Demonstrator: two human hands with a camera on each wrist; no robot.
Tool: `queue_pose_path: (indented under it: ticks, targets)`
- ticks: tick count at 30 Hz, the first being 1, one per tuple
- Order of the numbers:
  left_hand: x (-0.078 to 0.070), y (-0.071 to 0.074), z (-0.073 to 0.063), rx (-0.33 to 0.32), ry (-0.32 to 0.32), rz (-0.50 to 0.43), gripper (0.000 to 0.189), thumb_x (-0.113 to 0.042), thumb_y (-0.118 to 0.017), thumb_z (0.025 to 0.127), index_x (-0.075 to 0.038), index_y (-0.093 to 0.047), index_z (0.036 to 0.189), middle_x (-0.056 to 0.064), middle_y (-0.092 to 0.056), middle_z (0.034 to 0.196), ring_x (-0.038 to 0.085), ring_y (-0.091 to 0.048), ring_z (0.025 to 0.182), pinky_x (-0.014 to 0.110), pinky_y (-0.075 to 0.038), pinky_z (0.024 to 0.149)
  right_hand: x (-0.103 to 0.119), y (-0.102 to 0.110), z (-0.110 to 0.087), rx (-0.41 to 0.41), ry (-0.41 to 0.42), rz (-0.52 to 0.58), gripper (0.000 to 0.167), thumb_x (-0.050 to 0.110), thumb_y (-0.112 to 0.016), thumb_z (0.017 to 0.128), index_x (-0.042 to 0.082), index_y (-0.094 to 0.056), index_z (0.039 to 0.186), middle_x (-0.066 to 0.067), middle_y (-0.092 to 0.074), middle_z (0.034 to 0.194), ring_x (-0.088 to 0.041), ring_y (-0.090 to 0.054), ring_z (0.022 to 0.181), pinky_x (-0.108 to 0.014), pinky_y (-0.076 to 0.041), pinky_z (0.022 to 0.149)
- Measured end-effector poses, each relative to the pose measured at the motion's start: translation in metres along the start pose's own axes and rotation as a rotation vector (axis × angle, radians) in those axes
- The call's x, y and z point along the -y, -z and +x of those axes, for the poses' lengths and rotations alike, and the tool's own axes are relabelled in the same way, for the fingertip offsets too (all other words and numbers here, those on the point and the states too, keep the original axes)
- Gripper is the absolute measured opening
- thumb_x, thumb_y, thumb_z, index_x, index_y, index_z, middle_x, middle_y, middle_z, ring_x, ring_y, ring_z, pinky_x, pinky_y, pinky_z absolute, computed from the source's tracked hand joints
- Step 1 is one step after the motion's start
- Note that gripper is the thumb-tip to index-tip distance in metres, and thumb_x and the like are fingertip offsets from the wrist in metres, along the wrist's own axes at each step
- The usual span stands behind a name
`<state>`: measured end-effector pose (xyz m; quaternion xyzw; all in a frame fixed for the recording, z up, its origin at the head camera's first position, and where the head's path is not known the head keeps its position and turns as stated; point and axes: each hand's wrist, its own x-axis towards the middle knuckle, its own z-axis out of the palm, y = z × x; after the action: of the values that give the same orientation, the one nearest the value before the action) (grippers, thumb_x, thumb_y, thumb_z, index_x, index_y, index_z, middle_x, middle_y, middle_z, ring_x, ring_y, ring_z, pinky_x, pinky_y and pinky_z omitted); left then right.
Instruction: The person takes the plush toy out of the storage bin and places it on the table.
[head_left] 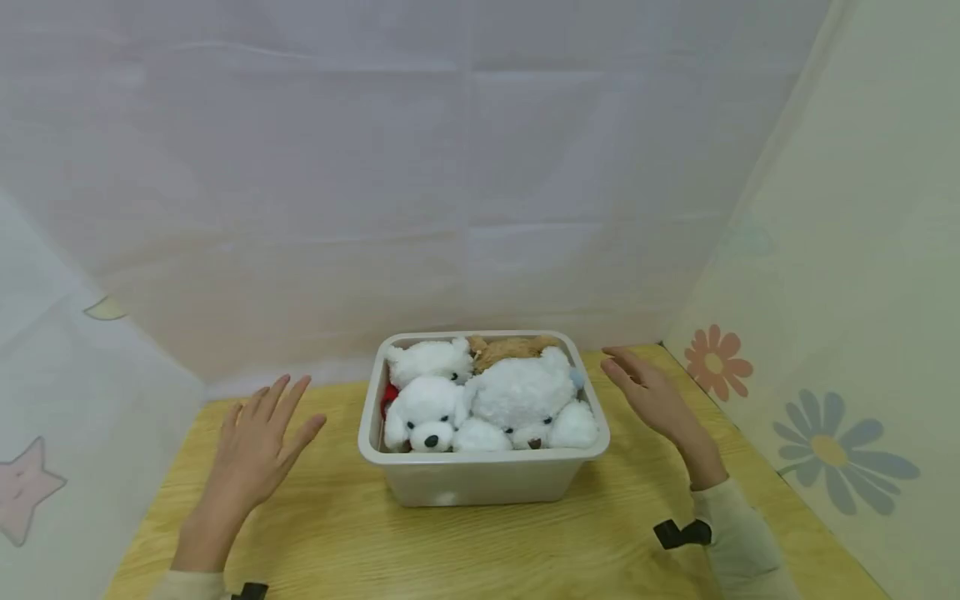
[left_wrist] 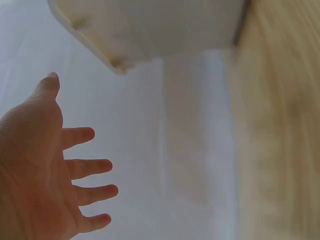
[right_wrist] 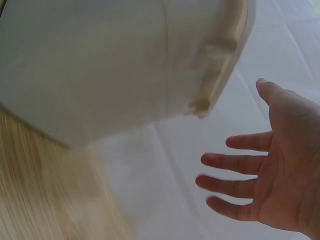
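A pale plastic bin [head_left: 480, 483] stands on the wooden table, filled with plush toys. In front inside it are a white plush dog [head_left: 429, 412] and a larger white plush bear [head_left: 525, 396]. Behind them lie another white plush toy [head_left: 431, 362] and a brown plush [head_left: 513, 350]. My left hand [head_left: 255, 450] is held out left of the bin, apart from it, fingers straight and spread. On the other side my right hand [head_left: 652, 396] hovers near the bin's rim with extended fingers. Both wrist views show empty palms beside the bin's outer walls [left_wrist: 165, 25].
The wooden table [head_left: 322, 533] reaches back to a pale cloth wall [head_left: 465, 208]. Cloth panels close in both sides, the right panel bearing flowers [head_left: 828, 450] and the left one a star [head_left: 28, 492]. A bit of red [head_left: 388, 398] shows at the bin's left inside edge.
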<state>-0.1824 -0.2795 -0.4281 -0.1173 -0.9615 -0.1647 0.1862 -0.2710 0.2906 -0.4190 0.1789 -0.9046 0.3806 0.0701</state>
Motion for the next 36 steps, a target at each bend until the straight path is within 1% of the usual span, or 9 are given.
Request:
queue_pose_path:
  ticks: [4,7,13,18,23,27,30,34,36]
  targets:
    - [-0.029,0.009,0.010,-0.122,-0.121,-0.123,0.062,-0.038,-0.062,0.102,-0.015,-0.043,0.156,0.020,-0.043,0.153,0.044,-0.040,0.137,0.071,-0.029,0.102,0.013,-0.010,0.004,0.047,0.040,0.165,0.053,0.041,-0.042,0.110,0.011,-0.045,0.154,-0.014,-0.055,0.143,-0.036,-0.057,0.123,-0.059,-0.046,0.098]
    - [-0.054,0.014,0.024,-0.154,-0.225,-0.184,0.058,-0.032,-0.068,0.099,-0.011,-0.051,0.151,0.016,-0.049,0.149,0.041,-0.045,0.134,0.068,-0.034,0.102,0.018,-0.016,0.008,0.065,0.028,0.239,0.055,0.041,-0.045,0.110,0.013,-0.041,0.157,-0.014,-0.049,0.148,-0.034,-0.054,0.126,-0.058,-0.045,0.100]
    - [-0.090,0.014,0.055,-0.013,-0.346,-0.105,0.060,-0.041,-0.064,0.101,-0.014,-0.048,0.153,0.011,-0.049,0.148,0.036,-0.046,0.134,0.064,-0.036,0.102,0.019,-0.022,0.011,0.053,-0.016,0.300,0.056,0.042,-0.052,0.107,0.022,-0.041,0.158,-0.015,-0.046,0.151,-0.035,-0.048,0.134,-0.061,-0.040,0.104]
    - [-0.101,0.006,0.067,0.109,-0.332,0.029,0.068,-0.057,-0.056,0.101,-0.019,-0.044,0.156,0.013,-0.051,0.145,0.037,-0.048,0.132,0.063,-0.037,0.101,0.016,-0.025,0.009,0.066,-0.006,0.349,0.049,0.040,-0.052,0.107,0.025,-0.047,0.154,-0.007,-0.042,0.156,-0.031,-0.043,0.139,-0.056,-0.040,0.107]
    - [-0.104,0.001,0.069,0.185,-0.307,0.021,0.080,-0.073,-0.054,0.092,-0.016,-0.055,0.148,0.011,-0.057,0.137,0.037,-0.054,0.123,0.060,-0.040,0.097,0.008,-0.028,0.005,0.073,-0.012,0.394,0.047,0.039,-0.050,0.108,0.024,-0.050,0.153,-0.003,-0.041,0.157,-0.028,-0.039,0.142,-0.056,-0.040,0.106]
    - [-0.107,-0.002,0.075,0.244,-0.299,-0.039,0.083,-0.075,-0.055,0.089,-0.013,-0.058,0.145,0.006,-0.064,0.132,0.026,-0.060,0.117,0.054,-0.040,0.093,0.003,-0.028,0.004,0.085,-0.006,0.440,0.045,0.034,-0.048,0.110,0.023,-0.049,0.153,-0.003,-0.039,0.159,-0.028,-0.034,0.145,-0.059,-0.036,0.108]
    - [-0.109,-0.003,0.079,0.292,-0.279,-0.092,0.078,-0.071,-0.056,0.092,-0.013,-0.058,0.145,-0.003,-0.073,0.110,0.012,-0.065,0.099,0.048,-0.039,0.090,0.001,-0.028,0.005,0.094,-0.007,0.448,0.045,0.034,-0.049,0.110,0.024,-0.049,0.153,-0.002,-0.040,0.158,-0.027,-0.033,0.145,-0.059,-0.034,0.110]
    - [-0.110,-0.005,0.083,0.311,-0.287,-0.170,0.055,-0.063,-0.059,0.095,-0.018,-0.065,0.126,-0.015,-0.060,0.072,0.004,-0.054,0.066,0.041,-0.039,0.079,0.000,-0.029,0.007,0.096,-0.009,0.451,0.044,0.034,-0.050,0.109,0.025,-0.051,0.152,-0.001,-0.043,0.157,-0.026,-0.034,0.145,-0.059,-0.035,0.109]
    - [-0.110,-0.006,0.085,0.296,-0.277,-0.233,0.045,-0.058,-0.063,0.096,-0.019,-0.065,0.119,-0.015,-0.056,0.071,0.004,-0.050,0.061,0.038,-0.042,0.073,0.001,-0.031,0.009,0.089,-0.004,0.455,0.045,0.034,-0.051,0.109,0.024,-0.051,0.152,-0.001,-0.044,0.156,-0.026,-0.035,0.145,-0.059,-0.035,0.108]
